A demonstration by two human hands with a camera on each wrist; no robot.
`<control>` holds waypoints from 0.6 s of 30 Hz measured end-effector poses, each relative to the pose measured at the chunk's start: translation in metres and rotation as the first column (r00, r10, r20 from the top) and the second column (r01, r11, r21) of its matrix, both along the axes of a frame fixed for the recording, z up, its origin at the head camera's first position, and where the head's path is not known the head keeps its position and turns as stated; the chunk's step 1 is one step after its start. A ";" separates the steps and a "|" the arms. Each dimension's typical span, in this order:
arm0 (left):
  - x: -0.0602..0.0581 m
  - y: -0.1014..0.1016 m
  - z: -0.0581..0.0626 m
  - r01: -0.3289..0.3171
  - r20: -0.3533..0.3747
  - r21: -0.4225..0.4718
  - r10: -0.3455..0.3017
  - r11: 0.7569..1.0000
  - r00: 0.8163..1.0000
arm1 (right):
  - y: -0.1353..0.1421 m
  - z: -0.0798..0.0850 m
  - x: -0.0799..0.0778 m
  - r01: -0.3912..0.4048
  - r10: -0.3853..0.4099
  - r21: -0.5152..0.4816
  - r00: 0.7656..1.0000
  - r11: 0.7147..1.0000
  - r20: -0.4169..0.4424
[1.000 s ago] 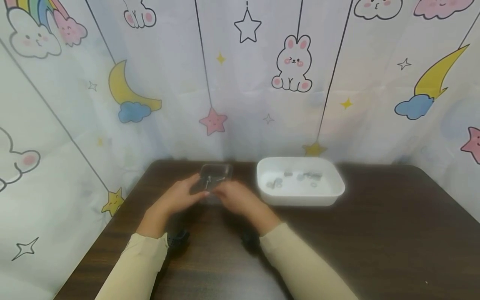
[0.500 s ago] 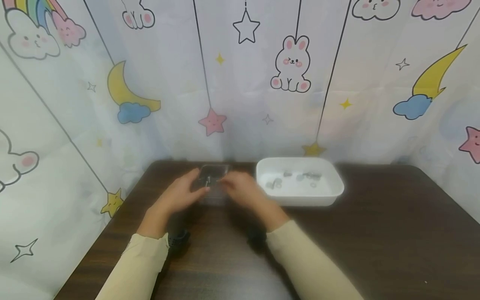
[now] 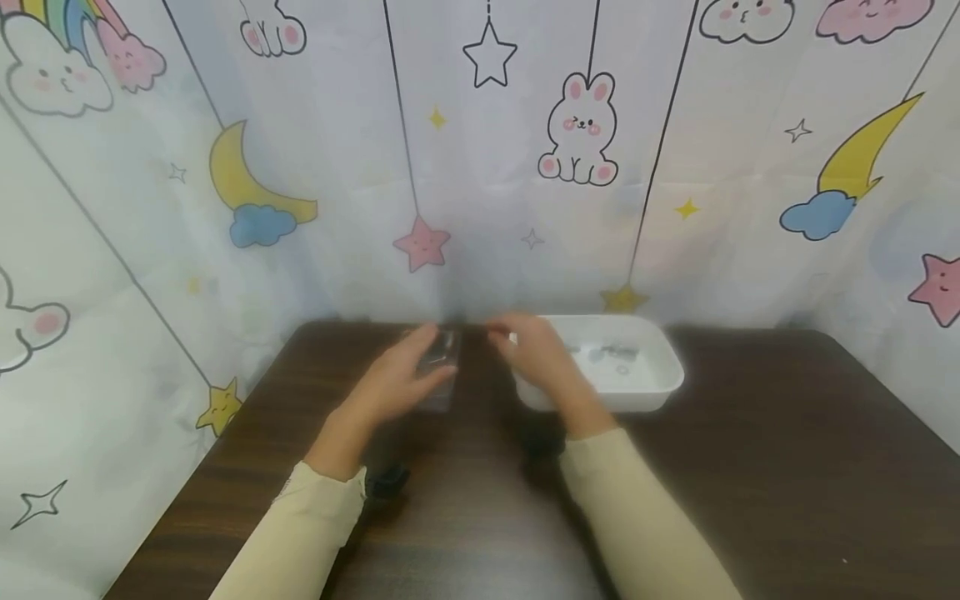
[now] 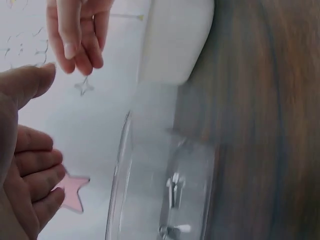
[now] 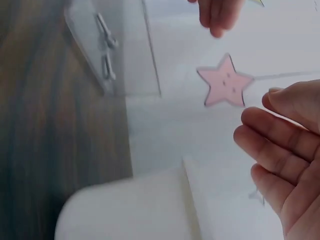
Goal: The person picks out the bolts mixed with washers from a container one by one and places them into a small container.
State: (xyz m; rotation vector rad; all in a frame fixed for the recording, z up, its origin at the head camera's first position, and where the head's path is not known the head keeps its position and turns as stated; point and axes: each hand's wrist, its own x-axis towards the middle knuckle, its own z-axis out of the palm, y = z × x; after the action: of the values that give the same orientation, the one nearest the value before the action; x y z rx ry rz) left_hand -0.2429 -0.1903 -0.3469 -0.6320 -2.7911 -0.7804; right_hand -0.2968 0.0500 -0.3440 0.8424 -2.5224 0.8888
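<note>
A small clear plastic box (image 3: 438, 398) sits on the table, with a few silvery metal pieces (image 4: 174, 190) that look like screws inside. My left hand (image 3: 393, 379) hovers over its left side in the head view, thumb and fingers apart, hiding much of it. Between the box and a white bin, my right hand (image 3: 540, 354) is raised over the bin's left end. In the right wrist view, the fingers (image 5: 270, 150) of that hand are loosely bent and nothing is seen in them. Both hands look apart from the box.
The white bin (image 3: 600, 402) stands right of the box, holding several small blurred metal pieces (image 3: 621, 352). A dark wooden table (image 3: 465, 500) extends toward me. Behind it hangs a printed curtain (image 3: 487, 183).
My right hand has left the clear box and moved right, to the bin's left end. My left hand has shifted slightly right and now covers more of the box.
</note>
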 end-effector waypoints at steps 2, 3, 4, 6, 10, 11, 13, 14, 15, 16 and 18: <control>-0.001 0.009 0.000 0.001 -0.002 0.007 -0.001 1.000 1.000 | 0.008 -0.002 -0.005 0.030 -0.029 -0.011 0.999 1.000 0.044; -0.001 0.014 0.000 0.002 -0.005 0.007 -0.002 1.000 1.000 | 0.012 -0.003 -0.007 0.042 -0.041 -0.014 0.997 0.999 0.060; -0.001 0.019 0.000 -0.001 -0.001 0.006 0.001 1.000 1.000 | 0.016 -0.005 -0.009 0.056 -0.054 -0.015 0.996 0.998 0.076; -0.003 0.030 -0.001 0.006 0.007 -0.002 -0.006 1.000 1.000 | 0.023 -0.009 -0.013 0.090 -0.089 -0.007 0.989 0.996 0.115; -0.008 0.056 -0.004 0.029 0.048 -0.027 -0.027 0.999 0.998 | 0.034 -0.014 -0.018 0.146 -0.150 0.032 0.964 0.989 0.218; -0.010 0.062 -0.006 0.033 0.059 -0.033 -0.031 0.999 0.998 | 0.037 -0.016 -0.019 0.157 -0.164 0.047 0.958 0.986 0.235; -0.013 0.074 -0.010 0.038 0.078 -0.042 -0.035 0.998 0.996 | 0.041 -0.017 -0.021 0.173 -0.185 0.069 0.949 0.982 0.254; -0.015 0.079 -0.013 0.041 0.082 -0.045 -0.037 0.998 0.996 | 0.043 -0.018 -0.021 0.182 -0.196 0.075 0.945 0.980 0.261; -0.017 0.084 -0.015 0.045 0.085 -0.043 -0.041 0.998 0.996 | 0.045 -0.018 -0.021 0.188 -0.203 0.082 0.943 0.979 0.265; -0.018 0.088 -0.018 0.052 0.083 -0.044 -0.048 0.998 0.995 | 0.046 -0.019 -0.021 0.195 -0.211 0.086 0.938 0.977 0.273; -0.021 0.095 -0.024 0.063 0.082 -0.044 -0.060 0.997 0.995 | 0.048 -0.020 -0.022 0.202 -0.222 0.095 0.931 0.975 0.291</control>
State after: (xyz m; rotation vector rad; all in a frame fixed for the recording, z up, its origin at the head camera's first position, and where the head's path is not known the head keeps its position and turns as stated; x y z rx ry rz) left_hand -0.2640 -0.0956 -0.3708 -0.7130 -2.8831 -0.7717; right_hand -0.3184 0.0980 -0.3643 0.4646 -2.8489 0.9275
